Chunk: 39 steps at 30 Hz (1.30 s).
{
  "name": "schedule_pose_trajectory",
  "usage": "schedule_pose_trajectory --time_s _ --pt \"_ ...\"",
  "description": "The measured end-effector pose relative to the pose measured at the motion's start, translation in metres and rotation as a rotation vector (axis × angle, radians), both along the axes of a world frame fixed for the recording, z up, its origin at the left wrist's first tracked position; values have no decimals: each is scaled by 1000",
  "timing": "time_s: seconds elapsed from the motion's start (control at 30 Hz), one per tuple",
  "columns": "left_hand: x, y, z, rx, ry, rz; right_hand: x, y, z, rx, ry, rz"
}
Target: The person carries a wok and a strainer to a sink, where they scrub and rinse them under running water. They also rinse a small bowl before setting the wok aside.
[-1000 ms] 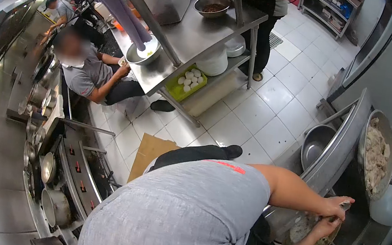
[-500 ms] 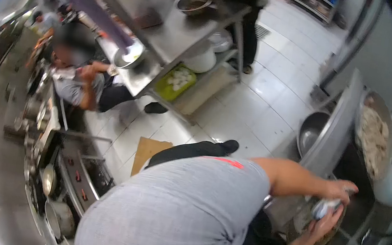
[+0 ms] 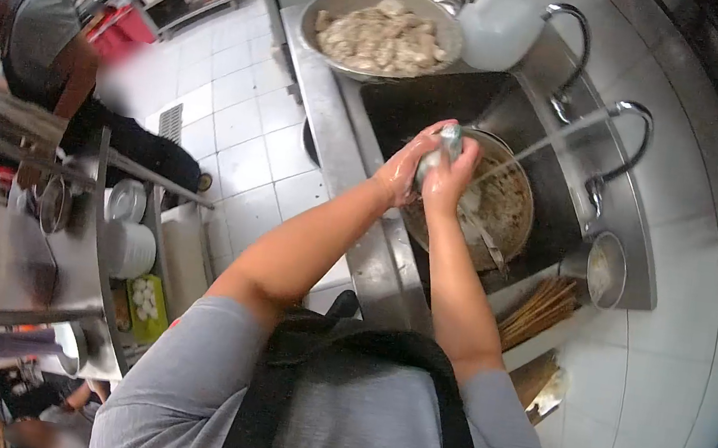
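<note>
Left hand (image 3: 404,168): reaching in from the near left and closing on a small pale object (image 3: 444,141); fingers are curling and pressing against its left side.
Right hand (image 3: 453,180): meeting the left hand; fingers are pressing together around the object's right side, with the thumb lying against the left hand.
Small pale object: sitting clasped between both hands, only its top showing; what it is cannot be told. It is being held above the left rim of the round pan.
Round pan (image 3: 510,210): lying in the dark sink (image 3: 410,108), carrying pale residue; a thin utensil handle (image 3: 485,241) is leaning inside it.
Water stream (image 3: 561,133): running from the near faucet (image 3: 629,133) slantwise toward the hands.
Far faucet (image 3: 574,35): standing beyond the near one, beside a white jug (image 3: 498,27).
Metal bowl (image 3: 370,72): sitting on the steel tabletop (image 3: 368,257) at the far end of the sink, holding pale food pieces (image 3: 384,32).
Small metal cup (image 3: 607,270): standing to the right of the pan.
Wooden sticks (image 3: 538,307): lying bundled near the cup, on the near side.
Co-worker (image 3: 39,32): standing at far left, well apart from the sink.
Shelf rack (image 3: 111,282): holding stacked white plates (image 3: 127,248) and a green tray (image 3: 145,303) at near left.
</note>
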<state>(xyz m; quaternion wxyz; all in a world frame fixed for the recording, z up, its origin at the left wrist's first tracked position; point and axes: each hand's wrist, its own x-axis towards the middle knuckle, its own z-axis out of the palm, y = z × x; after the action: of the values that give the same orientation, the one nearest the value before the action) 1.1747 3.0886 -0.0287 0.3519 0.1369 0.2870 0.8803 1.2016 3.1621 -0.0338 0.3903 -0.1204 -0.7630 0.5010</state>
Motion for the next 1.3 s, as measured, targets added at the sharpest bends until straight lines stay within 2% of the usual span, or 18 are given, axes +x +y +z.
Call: schedule_pose_trajectory --time_s 0.03,0.1,0.2,0.27,0.3,0.4,0.53,0.57,0.67,0.7,0.8,0.83,0.97,1.07,1.13,1.2,1.23,1.3 --pt "12 -2 19 -107 -15 22 -8 9 -2 38 -17 -55" --pt "13 4 12 -85 51 20 -5 19 -12 110 -147 -150" --pt "11 11 -3 -66 19 27 15 8 -20 77 -324 -67" --pt "-16 11 -43 8 40 -57 13 -3 -28 -301 -78 188" --pt "-5 13 -18 -42 41 -5 12 -1 -25 -448 22 255" --pt "-3 14 3 -141 155 24 14 17 -8 229 23 -44" --pt "-6 2 36 -263 241 106 30 53 -27 438 -277 -78" --pt "-7 2 39 -293 254 124 33 63 -33 320 -290 -78" --pt "-3 21 37 -248 324 121 41 43 -8 454 -127 53" --pt "-7 20 36 -338 452 125 37 45 -18 505 -77 -48" --pt "3 6 64 -368 369 71 26 79 -50 432 -511 -13" --pt "0 2 67 -378 379 77 30 89 -55 467 -461 -35" --pt "-8 -4 68 -360 454 -65 30 94 -50 444 -729 142" --pt "-6 10 56 -433 735 -122 24 57 -11 281 -555 42" --pt "-12 8 72 -464 794 -186 15 72 -41 268 -609 207" --pt "-26 -6 93 -428 681 -234 33 104 -61 223 -685 371" --pt "-31 -11 102 -400 596 -259 41 115 -95 276 -650 298" --pt "-52 -15 110 -397 637 -252 56 126 -101 232 -856 306"
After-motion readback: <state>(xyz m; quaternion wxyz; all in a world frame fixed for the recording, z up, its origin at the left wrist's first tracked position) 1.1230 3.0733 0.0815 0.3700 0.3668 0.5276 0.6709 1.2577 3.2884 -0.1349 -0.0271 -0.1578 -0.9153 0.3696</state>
